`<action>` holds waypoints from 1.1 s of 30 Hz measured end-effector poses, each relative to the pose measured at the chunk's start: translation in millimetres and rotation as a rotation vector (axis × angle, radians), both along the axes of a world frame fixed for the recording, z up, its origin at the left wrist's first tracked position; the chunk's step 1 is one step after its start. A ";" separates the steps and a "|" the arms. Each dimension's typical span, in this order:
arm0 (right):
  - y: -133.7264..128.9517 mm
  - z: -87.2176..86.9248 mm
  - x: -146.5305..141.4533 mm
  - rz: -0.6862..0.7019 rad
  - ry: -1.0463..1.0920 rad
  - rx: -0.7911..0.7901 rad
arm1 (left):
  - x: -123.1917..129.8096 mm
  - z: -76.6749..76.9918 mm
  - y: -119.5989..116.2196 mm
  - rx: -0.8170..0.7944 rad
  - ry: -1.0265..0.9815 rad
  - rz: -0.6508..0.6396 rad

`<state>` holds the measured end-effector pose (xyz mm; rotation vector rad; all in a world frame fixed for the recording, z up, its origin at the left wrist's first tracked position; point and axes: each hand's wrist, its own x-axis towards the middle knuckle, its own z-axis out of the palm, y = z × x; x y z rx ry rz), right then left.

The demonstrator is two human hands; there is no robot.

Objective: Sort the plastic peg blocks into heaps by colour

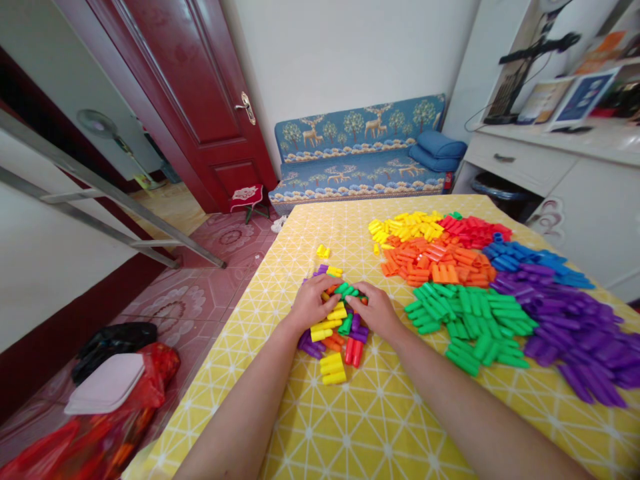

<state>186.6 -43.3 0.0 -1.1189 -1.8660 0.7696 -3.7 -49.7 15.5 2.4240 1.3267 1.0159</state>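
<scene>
Over a small mixed pile of plastic tube pieces in the middle of the table, my left hand [314, 303] and my right hand [373, 307] come together. Both hands have their fingers closed around green pieces [346, 290] between them. Below the fingers lie yellow pieces [333, 368], red pieces [354, 352], purple pieces [313, 345] and orange ones. A yellow piece [323, 251] sits apart, beyond the pile. My fingers partly hide the pile's far side.
Sorted heaps cover the table's right side: yellow [410, 227], orange [440, 261], red [475, 232], blue [535, 259], green [470, 317] and purple [580, 327]. A patterned bench [350, 177] stands beyond the yellow tablecloth [370, 427]. Bags [155, 373] lie on the floor at left.
</scene>
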 end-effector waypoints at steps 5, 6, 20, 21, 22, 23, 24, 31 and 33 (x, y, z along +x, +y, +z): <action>1.2 -1.6 0.0 0.001 0.008 0.007 | 0.5 0.6 -0.4 0.003 -0.007 -0.003; 1.3 -1.7 -0.1 0.001 0.010 0.007 | 0.7 0.7 -0.5 0.003 -0.009 -0.002; 0.8 -0.9 0.1 -0.006 0.021 0.006 | 2.1 2.4 -2.1 0.010 -0.019 0.009; 0.5 -0.5 0.0 -0.007 0.029 0.003 | 2.3 2.8 -2.4 0.012 -0.019 0.012; 0.0 -0.1 -0.1 -0.009 0.043 0.000 | 2.4 3.3 -2.6 0.014 -0.018 0.014; -0.3 0.2 -0.2 -0.009 0.059 -0.001 | 2.4 3.8 -2.9 0.016 -0.016 0.015; -0.7 0.4 -0.2 -0.009 0.075 -0.003 | 2.5 4.3 -3.1 0.020 -0.016 0.016; -0.8 0.8 -0.8 -0.016 0.117 0.007 | 2.4 3.1 -3.1 0.039 -0.034 0.024; -0.9 1.6 -0.9 -0.024 0.114 0.007 | 2.4 2.2 -2.5 0.044 -0.035 0.028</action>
